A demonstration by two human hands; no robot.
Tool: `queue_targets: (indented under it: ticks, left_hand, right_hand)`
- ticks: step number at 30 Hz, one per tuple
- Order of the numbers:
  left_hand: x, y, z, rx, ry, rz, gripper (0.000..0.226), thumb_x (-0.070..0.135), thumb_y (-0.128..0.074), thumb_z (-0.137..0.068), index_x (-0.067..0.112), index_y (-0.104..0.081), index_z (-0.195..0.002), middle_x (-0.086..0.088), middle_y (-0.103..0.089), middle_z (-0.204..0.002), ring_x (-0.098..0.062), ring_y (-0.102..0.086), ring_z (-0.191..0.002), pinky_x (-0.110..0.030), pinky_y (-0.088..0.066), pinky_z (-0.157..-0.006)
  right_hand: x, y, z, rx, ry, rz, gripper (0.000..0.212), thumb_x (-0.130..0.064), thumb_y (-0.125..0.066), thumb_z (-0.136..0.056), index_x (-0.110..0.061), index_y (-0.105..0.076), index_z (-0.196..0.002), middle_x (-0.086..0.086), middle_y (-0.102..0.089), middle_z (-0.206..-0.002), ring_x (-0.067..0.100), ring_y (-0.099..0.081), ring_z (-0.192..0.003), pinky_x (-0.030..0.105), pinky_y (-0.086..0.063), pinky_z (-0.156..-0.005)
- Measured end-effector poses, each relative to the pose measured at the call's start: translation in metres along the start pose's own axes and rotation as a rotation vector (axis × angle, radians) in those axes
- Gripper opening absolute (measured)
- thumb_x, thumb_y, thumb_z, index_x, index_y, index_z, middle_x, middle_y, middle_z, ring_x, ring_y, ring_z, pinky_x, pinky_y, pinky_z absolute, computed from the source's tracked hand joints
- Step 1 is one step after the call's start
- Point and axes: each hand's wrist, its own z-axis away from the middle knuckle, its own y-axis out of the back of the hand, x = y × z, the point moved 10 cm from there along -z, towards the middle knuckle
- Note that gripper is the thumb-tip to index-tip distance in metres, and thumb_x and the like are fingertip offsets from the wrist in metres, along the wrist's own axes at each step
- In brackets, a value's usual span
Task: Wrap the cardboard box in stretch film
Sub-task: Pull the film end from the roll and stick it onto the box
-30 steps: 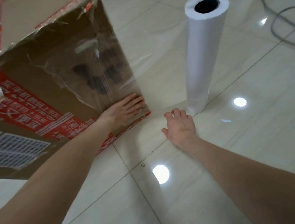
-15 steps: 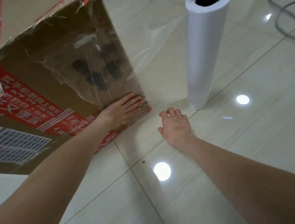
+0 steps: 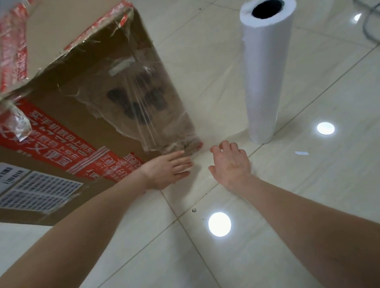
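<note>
A large cardboard box (image 3: pixel 69 69) with red printed tape stands on the tiled floor at the left. Clear stretch film (image 3: pixel 140 106) clings to its near corner face and stretches faintly across to the white film roll (image 3: pixel 267 69), which stands upright on the floor at the right. My left hand (image 3: pixel 168 170) lies flat with straight fingers at the box's bottom corner, low against the floor. My right hand (image 3: pixel 230 163) hovers just right of that corner with fingers loosely curled, holding nothing that I can make out.
A white label sheet (image 3: pixel 33 190) is stuck on the box's near side. A grey cable (image 3: pixel 365 12) curls on the floor at the far right. A small white scrap (image 3: pixel 301 153) lies right of the roll. Bright light spots reflect off the tiles.
My left hand has slid down off the filmed face to the box's bottom corner. My right hand has stayed near the corner. The view has shifted slightly.
</note>
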Motion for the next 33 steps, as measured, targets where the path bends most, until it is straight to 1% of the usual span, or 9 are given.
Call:
queue_targets:
  ticks: [3, 6, 8, 10, 12, 19, 25, 29, 33]
  left_hand:
    - [-0.023, 0.023, -0.024, 0.085, 0.127, -0.02, 0.06, 0.031, -0.027, -0.101, 0.017, 0.001, -0.153, -0.009, 0.009, -0.16, -0.028, 0.013, -0.147, -0.047, 0.024, -0.107]
    - [-0.039, 0.015, -0.031, 0.089, 0.222, -0.111, 0.065, 0.033, -0.024, -0.101, 0.013, 0.013, -0.15, -0.009, 0.015, -0.159, -0.029, 0.015, -0.146, -0.049, 0.023, -0.108]
    - [-0.048, 0.002, -0.032, 0.074, 0.255, -0.244, 0.072, 0.045, -0.02, -0.1, 0.007, 0.021, -0.146, -0.013, 0.018, -0.158, -0.033, 0.016, -0.145, -0.051, 0.021, -0.108]
    - [-0.053, -0.008, -0.034, 0.065, 0.267, -0.328, 0.086, 0.062, -0.02, -0.095, 0.006, 0.018, -0.148, -0.016, 0.02, -0.157, -0.037, 0.018, -0.144, -0.054, 0.02, -0.107]
    - [-0.053, -0.012, -0.035, 0.046, 0.254, -0.35, 0.093, 0.068, -0.022, -0.091, 0.005, 0.017, -0.148, -0.018, 0.021, -0.156, -0.039, 0.018, -0.143, -0.055, 0.02, -0.107]
    - [-0.048, -0.021, -0.037, 0.058, 0.215, -0.408, 0.084, 0.06, -0.023, -0.095, 0.007, 0.013, -0.15, -0.018, 0.02, -0.156, -0.04, 0.016, -0.144, -0.058, 0.018, -0.108]
    - [-0.045, -0.021, -0.036, 0.019, 0.179, -0.456, 0.09, 0.064, -0.025, -0.093, 0.005, 0.014, -0.149, -0.018, 0.018, -0.157, -0.039, 0.013, -0.144, -0.059, 0.018, -0.106]
    - [-0.043, -0.027, -0.036, 0.013, 0.166, -0.479, 0.08, 0.054, -0.024, -0.097, 0.007, 0.012, -0.151, -0.018, 0.018, -0.157, -0.04, 0.012, -0.144, -0.061, 0.019, -0.106]
    - [-0.039, -0.029, -0.034, -0.012, 0.13, -0.524, 0.074, 0.043, -0.026, -0.1, 0.005, 0.014, -0.149, -0.017, 0.02, -0.157, -0.038, 0.013, -0.145, -0.061, 0.02, -0.106]
  right_hand:
    - [0.005, -0.005, -0.001, -0.017, -0.021, -0.007, 0.047, -0.038, -0.052, -0.092, -0.02, -0.04, -0.134, 0.007, -0.04, -0.134, 0.027, -0.038, -0.124, 0.037, -0.036, -0.097]
    - [0.009, -0.011, -0.004, -0.032, -0.031, -0.016, 0.049, -0.038, -0.052, -0.093, -0.02, -0.039, -0.136, 0.007, -0.039, -0.135, 0.027, -0.037, -0.125, 0.036, -0.035, -0.098]
    - [0.007, -0.015, -0.007, -0.041, -0.024, -0.029, 0.049, -0.038, -0.052, -0.093, -0.02, -0.039, -0.136, 0.007, -0.039, -0.136, 0.027, -0.037, -0.125, 0.036, -0.036, -0.099]
    - [0.001, -0.018, -0.01, -0.043, 0.0, -0.04, 0.049, -0.037, -0.052, -0.093, -0.019, -0.039, -0.136, 0.007, -0.038, -0.136, 0.027, -0.037, -0.125, 0.037, -0.036, -0.098]
    - [-0.002, -0.021, -0.012, -0.043, 0.015, -0.045, 0.048, -0.037, -0.052, -0.093, -0.019, -0.039, -0.135, 0.007, -0.039, -0.136, 0.027, -0.038, -0.125, 0.037, -0.036, -0.098]
    - [0.005, -0.027, -0.015, -0.056, -0.019, -0.031, 0.047, -0.035, -0.053, -0.092, -0.02, -0.04, -0.135, 0.006, -0.041, -0.134, 0.027, -0.039, -0.123, 0.037, -0.037, -0.097]
    - [0.01, -0.029, -0.015, -0.067, -0.03, -0.024, 0.046, -0.033, -0.052, -0.092, -0.019, -0.04, -0.134, 0.007, -0.041, -0.134, 0.027, -0.039, -0.123, 0.036, -0.037, -0.096]
    - [0.009, -0.03, -0.016, -0.066, -0.024, -0.016, 0.046, -0.033, -0.053, -0.092, -0.019, -0.04, -0.135, 0.007, -0.041, -0.134, 0.027, -0.039, -0.123, 0.036, -0.037, -0.097]
    - [0.008, -0.027, -0.014, -0.065, -0.031, -0.02, 0.047, -0.033, -0.053, -0.092, -0.02, -0.039, -0.135, 0.006, -0.04, -0.134, 0.027, -0.038, -0.124, 0.036, -0.036, -0.097]
